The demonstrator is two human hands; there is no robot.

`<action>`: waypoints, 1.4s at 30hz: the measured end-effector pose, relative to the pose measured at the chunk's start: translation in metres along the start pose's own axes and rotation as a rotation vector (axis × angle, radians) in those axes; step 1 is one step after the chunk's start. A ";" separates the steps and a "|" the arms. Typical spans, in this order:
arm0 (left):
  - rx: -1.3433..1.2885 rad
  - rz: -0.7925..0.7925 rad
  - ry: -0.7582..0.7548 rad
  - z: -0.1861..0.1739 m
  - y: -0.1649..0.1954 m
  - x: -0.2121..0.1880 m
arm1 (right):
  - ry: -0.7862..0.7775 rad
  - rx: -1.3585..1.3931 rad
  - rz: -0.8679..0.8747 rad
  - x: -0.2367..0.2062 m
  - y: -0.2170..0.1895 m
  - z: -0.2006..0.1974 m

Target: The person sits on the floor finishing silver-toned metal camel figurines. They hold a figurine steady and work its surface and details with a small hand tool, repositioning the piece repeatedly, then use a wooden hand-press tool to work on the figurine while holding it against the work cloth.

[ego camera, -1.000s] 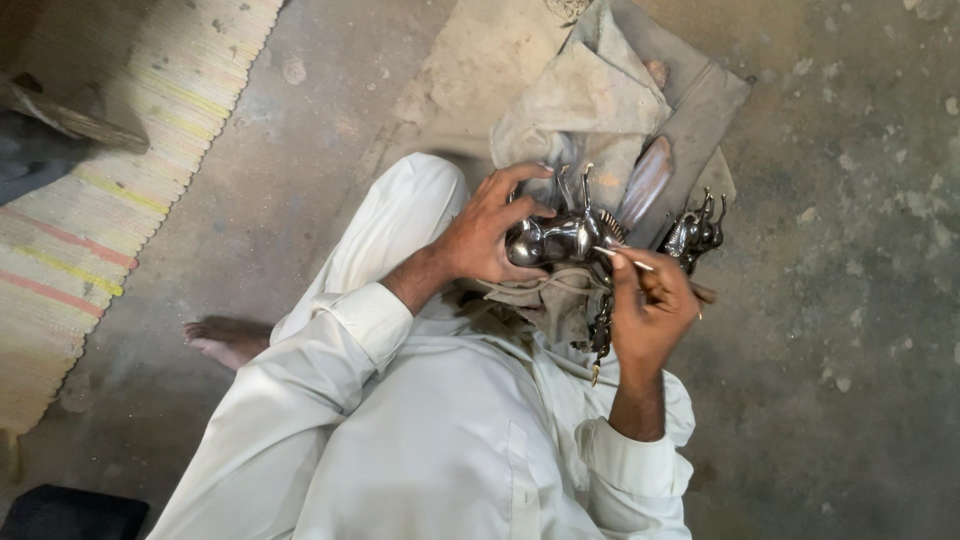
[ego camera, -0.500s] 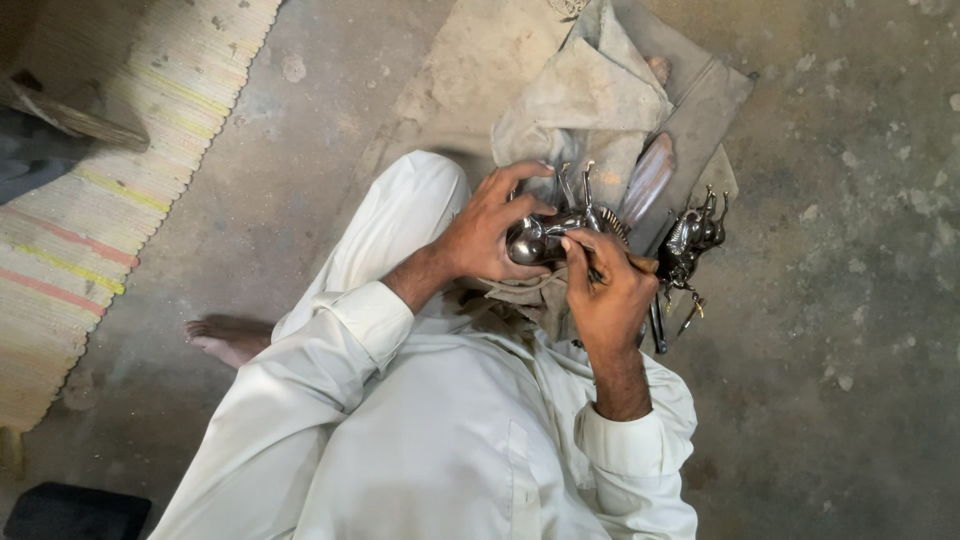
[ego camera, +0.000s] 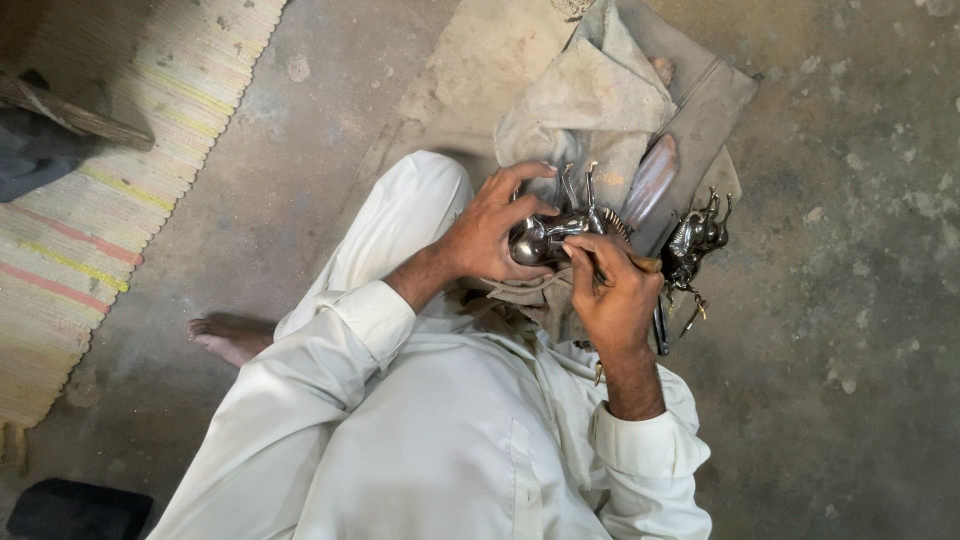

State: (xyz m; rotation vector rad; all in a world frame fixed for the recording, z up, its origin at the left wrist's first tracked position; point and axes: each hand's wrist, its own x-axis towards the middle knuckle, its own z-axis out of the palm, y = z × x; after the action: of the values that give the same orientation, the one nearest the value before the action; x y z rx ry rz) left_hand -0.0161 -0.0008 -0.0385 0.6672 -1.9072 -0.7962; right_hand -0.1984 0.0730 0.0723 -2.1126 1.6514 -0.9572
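A person in white clothing sits on a bare concrete floor (ego camera: 850,400), seen from above, with both hands meeting just right of the middle of the frame. The left hand (ego camera: 490,232) wraps around a shiny metal figurine (ego camera: 545,238), its fingers curled over the top and its thumb underneath, so the rounded polished body sits in the grip while thin prongs like legs or horns stick up above the fingers. The right hand (ego camera: 612,290) comes in from below and to the right, its fingers pressed together and pinching a thin tool (ego camera: 598,268) whose tip meets the figurine's surface; what kind of tool it is cannot be told, since most of it is hidden in the fist. Beneath and beyond the hands, toward the upper middle of the frame, lies a crumpled dusty cloth (ego camera: 590,95) spread over a grey sheet. Just right of the hands, on that cloth's edge, rests a small cluster of dark metal figurines (ego camera: 697,240) with upturned horns, close together and near the right hand but not touching it. A bare foot (ego camera: 228,338) shows at the left centre, resting on the floor beside the bent knee. A striped woven mat (ego camera: 90,230) runs down the left edge of the frame.
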 end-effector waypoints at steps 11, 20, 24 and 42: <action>0.014 0.009 0.005 0.000 0.000 0.002 | -0.056 -0.045 -0.112 0.001 0.001 -0.007; 0.002 -0.003 0.004 0.000 0.000 0.001 | -0.104 -0.058 -0.152 0.000 0.009 -0.012; 0.015 0.006 0.001 0.003 -0.003 0.002 | -0.025 0.112 0.088 -0.015 0.034 -0.023; 0.127 -0.050 0.004 -0.023 -0.005 0.004 | 0.103 0.520 0.550 -0.143 0.089 0.006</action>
State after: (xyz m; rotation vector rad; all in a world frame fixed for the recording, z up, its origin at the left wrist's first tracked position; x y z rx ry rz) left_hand 0.0040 -0.0122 -0.0317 0.7963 -1.9563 -0.7078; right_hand -0.2779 0.1794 -0.0307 -1.2068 1.6634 -1.1516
